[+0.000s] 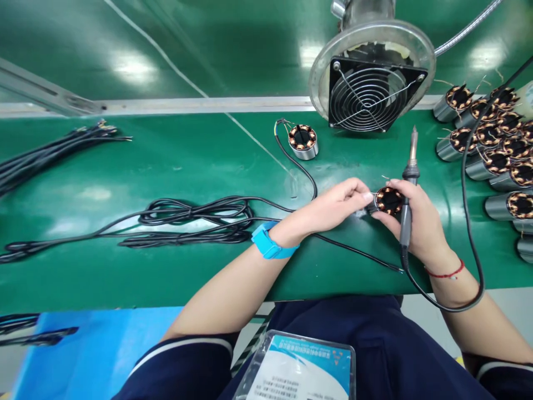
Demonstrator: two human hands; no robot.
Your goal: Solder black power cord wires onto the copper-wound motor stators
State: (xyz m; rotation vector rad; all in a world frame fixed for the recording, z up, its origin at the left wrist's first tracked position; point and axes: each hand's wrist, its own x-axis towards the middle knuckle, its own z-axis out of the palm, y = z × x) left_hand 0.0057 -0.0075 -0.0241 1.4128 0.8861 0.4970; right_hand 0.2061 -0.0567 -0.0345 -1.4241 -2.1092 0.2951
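My right hand (421, 222) holds a motor stator (389, 201) with copper windings between thumb and fingers. The same hand carries a soldering iron (407, 214), its tip pointing away from me. My left hand (337, 206), with a blue band at the wrist, is closed in a pinch at the stator's left side, on a thin lead wire (373, 194). A second stator (303, 141) stands farther back on the green bench, with a black cable (297, 162) at its wires. Another cable end (391, 267) lies below my hands.
Several stators (497, 164) stand grouped at the right. A fan in a metal hood (366, 103) hangs over the back of the bench. Coiled black cables (195, 214) lie left of my forearm, and a cable bundle (54, 150) lies far left. The iron's cord (466, 194) loops around my right wrist.
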